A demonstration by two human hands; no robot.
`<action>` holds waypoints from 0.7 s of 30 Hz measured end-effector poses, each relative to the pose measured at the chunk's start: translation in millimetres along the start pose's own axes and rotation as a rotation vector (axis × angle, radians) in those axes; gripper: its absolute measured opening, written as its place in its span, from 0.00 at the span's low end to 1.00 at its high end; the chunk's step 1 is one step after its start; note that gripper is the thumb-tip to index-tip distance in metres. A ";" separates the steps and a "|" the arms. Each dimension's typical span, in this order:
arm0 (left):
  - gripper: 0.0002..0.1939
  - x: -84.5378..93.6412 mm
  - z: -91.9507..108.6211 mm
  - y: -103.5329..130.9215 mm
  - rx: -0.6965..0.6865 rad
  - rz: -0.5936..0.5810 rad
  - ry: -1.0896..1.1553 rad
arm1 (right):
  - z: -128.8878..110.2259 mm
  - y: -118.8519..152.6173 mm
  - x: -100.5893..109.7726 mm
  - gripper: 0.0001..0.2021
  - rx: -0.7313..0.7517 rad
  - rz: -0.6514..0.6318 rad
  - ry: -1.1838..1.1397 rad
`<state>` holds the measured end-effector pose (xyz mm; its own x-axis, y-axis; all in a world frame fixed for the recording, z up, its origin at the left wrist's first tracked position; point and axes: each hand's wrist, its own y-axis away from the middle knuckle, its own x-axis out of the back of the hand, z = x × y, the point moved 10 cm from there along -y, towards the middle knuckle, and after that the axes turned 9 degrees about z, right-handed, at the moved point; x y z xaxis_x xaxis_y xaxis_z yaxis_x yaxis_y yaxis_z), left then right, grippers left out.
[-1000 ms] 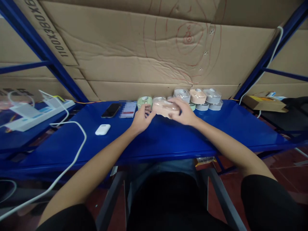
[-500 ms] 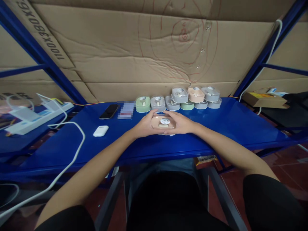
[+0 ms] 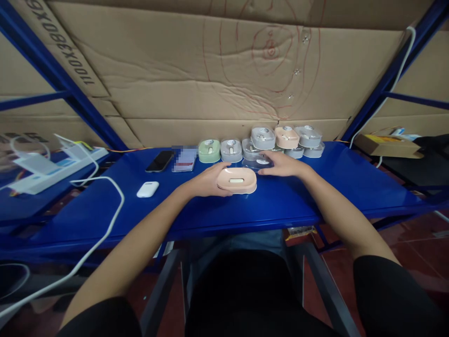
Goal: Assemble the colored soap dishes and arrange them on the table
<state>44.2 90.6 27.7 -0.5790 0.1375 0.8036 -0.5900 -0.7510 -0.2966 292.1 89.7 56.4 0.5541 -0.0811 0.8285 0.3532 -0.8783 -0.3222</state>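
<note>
A peach-coloured box (image 3: 237, 180) with a pale oval piece in its top is gripped at its left side by my left hand (image 3: 213, 180). My right hand (image 3: 282, 164) is closed on the right edge of a clear lid (image 3: 257, 164) bearing a round sticker. The lid is apart from the box, just behind it and to the right. Behind my hands stand several lidded boxes, among them a green one (image 3: 209, 151), a grey one (image 3: 231, 150) and a peach one (image 3: 287, 137) on the upper layer.
On the blue table (image 3: 280, 206), a phone (image 3: 159, 161), a partly blurred flat item (image 3: 184, 159) and a white earphone case (image 3: 148, 189) lie left. A white cable (image 3: 117, 215) crosses the left side. Cardboard (image 3: 157, 61) stands behind.
The clear lid has come off the peach box. My right hand has moved back and to the right with it, while my left hand stays at the box.
</note>
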 end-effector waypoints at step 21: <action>0.57 11.3 21.4 3.6 -0.077 0.126 0.204 | -56.1 7.6 1.8 0.29 0.216 0.129 0.033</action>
<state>47.6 75.6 46.8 -0.7481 0.1792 0.6390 -0.5421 -0.7204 -0.4326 253.6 56.4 81.2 0.5812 -0.2045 0.7876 0.4361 -0.7389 -0.5137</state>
